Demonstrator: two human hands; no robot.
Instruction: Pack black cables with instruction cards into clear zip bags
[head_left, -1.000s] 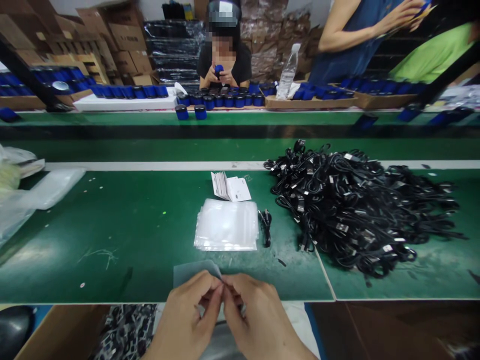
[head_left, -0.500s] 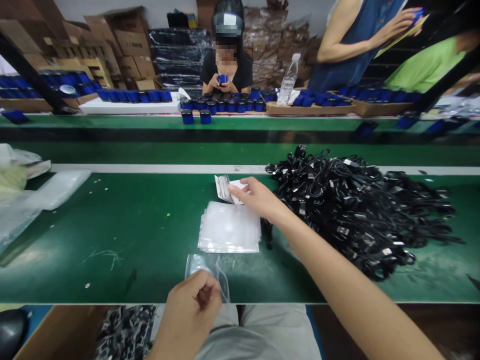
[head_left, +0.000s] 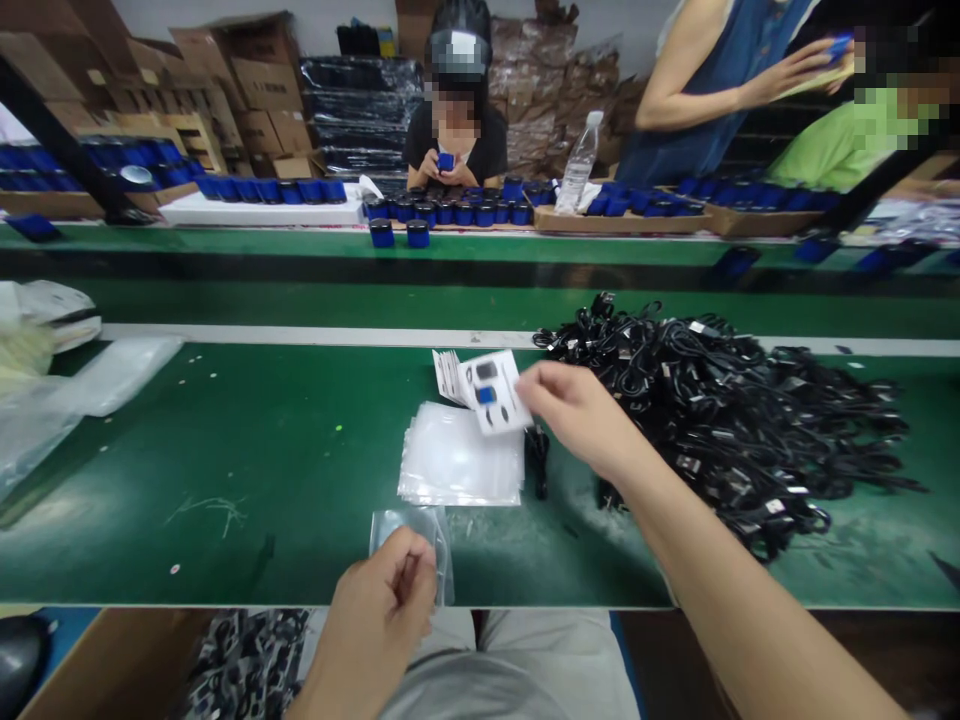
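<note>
Between the fingers of my right hand (head_left: pixel 574 410) is a white printed card (head_left: pixel 493 392) with small dark and blue pictures on it. The card is lifted over the back right corner of a stack of clear plastic bags (head_left: pixel 459 460). Behind that stack leans a row of similar cards (head_left: pixel 448 375). At the table's front edge my left hand (head_left: pixel 390 590) is closed on one clear plastic bag (head_left: pixel 427 525), its fingertips partly hidden. A short black cable (head_left: pixel 538 460) lies just right of the bag stack.
A large heap of black cables (head_left: pixel 720 420) covers the right side of the green table (head_left: pixel 247 430). Plastic wrapping (head_left: pixel 112 375) lies at the left. Across the belt, a person (head_left: pixel 457 130) holds a blue item behind rows of blue jars (head_left: pixel 465 212). Below, a box holds cables (head_left: pixel 244 660).
My right hand has drawn one card off the row and moved right and slightly towards me, turning its printed face into view. My left hand and its bag have barely shifted.
</note>
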